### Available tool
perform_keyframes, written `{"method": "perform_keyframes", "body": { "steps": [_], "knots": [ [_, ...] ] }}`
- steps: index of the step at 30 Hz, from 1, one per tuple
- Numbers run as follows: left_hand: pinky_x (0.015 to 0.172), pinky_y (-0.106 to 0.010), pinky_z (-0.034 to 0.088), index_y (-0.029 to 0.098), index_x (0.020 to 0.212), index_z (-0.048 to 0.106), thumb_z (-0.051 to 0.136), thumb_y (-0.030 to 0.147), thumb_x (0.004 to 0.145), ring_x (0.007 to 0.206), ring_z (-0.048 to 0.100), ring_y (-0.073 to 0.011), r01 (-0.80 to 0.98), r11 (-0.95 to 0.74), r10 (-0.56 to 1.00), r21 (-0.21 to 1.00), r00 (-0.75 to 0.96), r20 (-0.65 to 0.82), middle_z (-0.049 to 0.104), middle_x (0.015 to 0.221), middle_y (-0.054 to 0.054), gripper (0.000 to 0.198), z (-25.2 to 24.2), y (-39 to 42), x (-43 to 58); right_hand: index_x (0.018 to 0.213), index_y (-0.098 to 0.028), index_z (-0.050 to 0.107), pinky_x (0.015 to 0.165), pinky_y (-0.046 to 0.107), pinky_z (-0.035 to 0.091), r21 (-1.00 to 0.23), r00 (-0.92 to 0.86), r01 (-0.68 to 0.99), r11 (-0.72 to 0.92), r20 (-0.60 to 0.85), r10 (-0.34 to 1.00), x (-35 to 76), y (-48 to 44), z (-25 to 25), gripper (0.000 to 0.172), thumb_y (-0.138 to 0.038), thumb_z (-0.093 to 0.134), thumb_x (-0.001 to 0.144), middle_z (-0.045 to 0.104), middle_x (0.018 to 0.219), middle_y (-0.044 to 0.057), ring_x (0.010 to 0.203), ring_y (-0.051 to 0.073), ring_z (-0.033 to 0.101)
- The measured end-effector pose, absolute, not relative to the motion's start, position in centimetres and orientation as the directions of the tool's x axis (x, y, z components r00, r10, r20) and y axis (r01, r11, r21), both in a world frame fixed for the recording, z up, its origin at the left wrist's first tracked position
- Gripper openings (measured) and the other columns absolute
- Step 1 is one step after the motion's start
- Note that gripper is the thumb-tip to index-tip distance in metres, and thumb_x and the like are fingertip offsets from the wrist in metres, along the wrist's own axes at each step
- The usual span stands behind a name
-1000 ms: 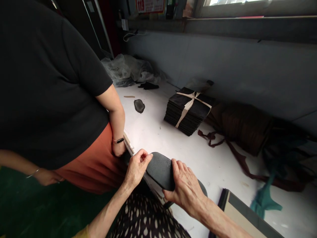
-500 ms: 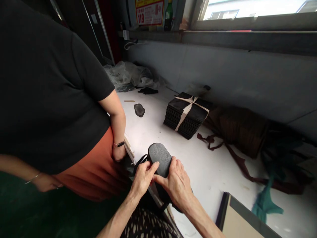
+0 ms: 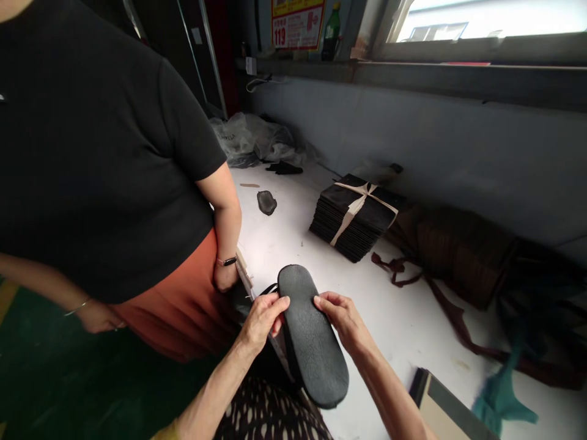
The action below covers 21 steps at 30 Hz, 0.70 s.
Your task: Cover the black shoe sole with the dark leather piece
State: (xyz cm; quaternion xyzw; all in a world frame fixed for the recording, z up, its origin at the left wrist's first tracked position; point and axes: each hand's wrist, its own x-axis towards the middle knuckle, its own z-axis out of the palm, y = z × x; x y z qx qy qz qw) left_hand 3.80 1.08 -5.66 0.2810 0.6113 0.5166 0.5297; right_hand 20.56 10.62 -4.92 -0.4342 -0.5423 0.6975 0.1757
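A long dark grey piece with rounded ends and a creased, leather-like surface (image 3: 312, 336) is held over the near edge of the white table. My left hand (image 3: 262, 321) pinches its left edge, thumb on top. On the opposite edge, my right hand (image 3: 343, 315) grips with thumb above and fingers bent beneath. Thin black strips (image 3: 270, 289) show beside the left fingertips; what they belong to is hidden.
A person in a black shirt (image 3: 105, 153) stands at the left, a hand by the table edge. On the white table (image 3: 293, 235) are a tied black stack (image 3: 355, 214), a small dark piece (image 3: 266, 203), plastic bags (image 3: 252, 137), dark red strips (image 3: 454, 318) and teal fabric (image 3: 502, 391).
My right hand has shifted up and off the grey piece's surface to its right edge, so its full length now shows. The view has shifted slightly to the left.
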Motion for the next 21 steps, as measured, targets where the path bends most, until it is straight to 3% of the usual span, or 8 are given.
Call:
{"method": "perform_keyframes", "body": {
  "steps": [6,11,14,17,21],
  "knots": [
    [0.035,-0.018,0.025,0.015,0.065,0.048,0.061,0.057,0.077,0.034,0.031,-0.0061,-0.250,0.285,0.908,0.925,-0.239,-0.344,0.037,0.043,0.006,0.045,-6.1,0.8,3.3,0.071,-0.013,0.056,0.055,0.026,0.022,-0.895,-0.583,0.195,-0.400,-0.434,0.687,20.5,10.9,-5.5,0.039,-0.050,0.066,0.073,0.038,0.058,-0.004,0.056,0.010,0.030],
    [0.042,-0.020,0.037,0.015,0.074,0.050,0.057,0.063,0.081,0.044,0.044,-0.0097,-0.203,0.309,0.908,0.929,-0.228,-0.351,0.048,0.053,0.002,0.049,-5.8,0.3,3.0,0.072,-0.013,0.057,0.056,0.026,0.023,-0.917,-0.591,0.210,-0.340,-0.396,0.703,20.5,10.6,-4.4,0.040,-0.052,0.063,0.078,0.038,0.060,-0.003,0.058,0.011,0.030],
    [0.045,-0.022,0.040,0.016,0.072,0.048,0.049,0.068,0.084,0.046,0.047,-0.0119,-0.178,0.315,0.890,0.932,-0.284,-0.355,0.049,0.054,0.001,0.053,-5.7,-0.5,3.0,0.066,-0.016,0.049,0.057,0.027,0.024,-0.934,-0.604,0.215,-0.287,-0.358,0.712,20.8,10.2,-3.7,0.043,-0.055,0.057,0.083,0.036,0.061,-0.003,0.059,0.012,0.031],
    [0.046,-0.023,0.040,0.016,0.070,0.047,0.043,0.070,0.085,0.047,0.049,-0.0126,-0.122,0.338,0.883,0.933,-0.301,-0.359,0.049,0.053,0.000,0.056,-5.1,-1.5,3.3,0.069,-0.017,0.047,0.059,0.028,0.029,-0.933,-0.629,0.253,-0.257,-0.361,0.689,21.3,9.8,-2.8,0.044,-0.057,0.051,0.086,0.037,0.064,-0.003,0.062,0.013,0.034],
    [0.041,-0.020,0.033,0.016,0.071,0.046,0.050,0.068,0.081,0.043,0.043,-0.0099,0.039,0.400,0.890,0.916,-0.255,-0.378,0.045,0.054,0.002,0.053,-3.3,-2.3,4.0,0.081,-0.016,0.053,0.062,0.028,0.032,-0.926,-0.622,0.328,-0.189,-0.362,0.694,21.8,9.0,-2.2,0.041,-0.057,0.055,0.083,0.041,0.070,-0.002,0.067,0.014,0.038]
  ]
}}
